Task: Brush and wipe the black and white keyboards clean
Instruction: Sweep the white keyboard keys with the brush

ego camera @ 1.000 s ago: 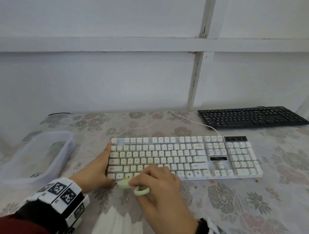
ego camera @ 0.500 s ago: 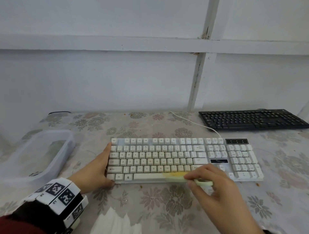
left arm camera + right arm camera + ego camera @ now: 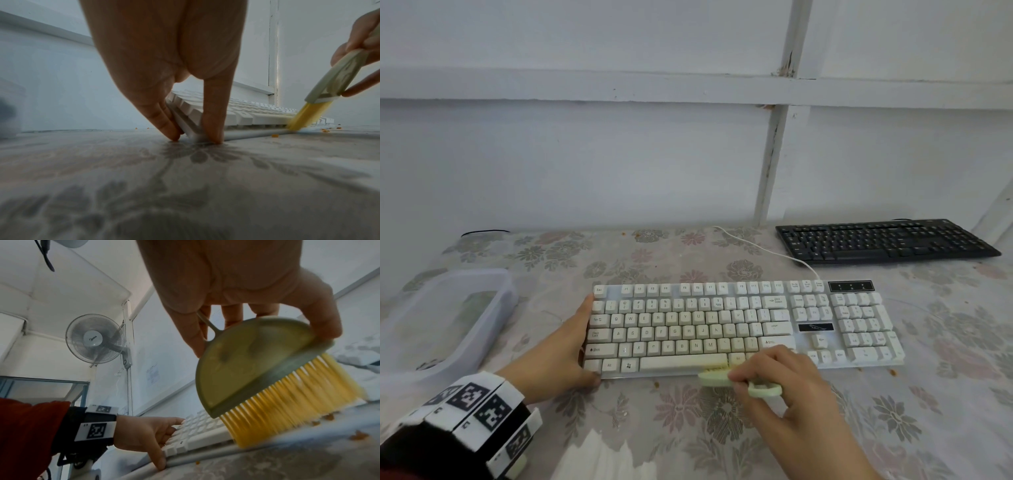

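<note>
R hand (image 3: 787, 387) grip clamped on the brush (image 3: 736, 378), thumb & fingers pinching its pale green body; bristles point down at white keyboard (image 3: 722, 325) front edge, by spacebar's right end. Brush long axis runs w/ keyboard's, left-right across bench (image 3: 722, 428). L hand (image 3: 558, 349) fingers straight, braced against keyboard's left end, thumb prob. on front corner. Black keyboard (image 3: 883, 240) behind it, to the right, parallel.

The right hand (image 3: 784, 383) has swept the brush (image 3: 717, 377) along the front edge of the white keyboard (image 3: 743, 325): from the left end a second ago, out past the space bar half a second ago, and now partway back. Its bristles now sit at the space bar's right end.
</note>
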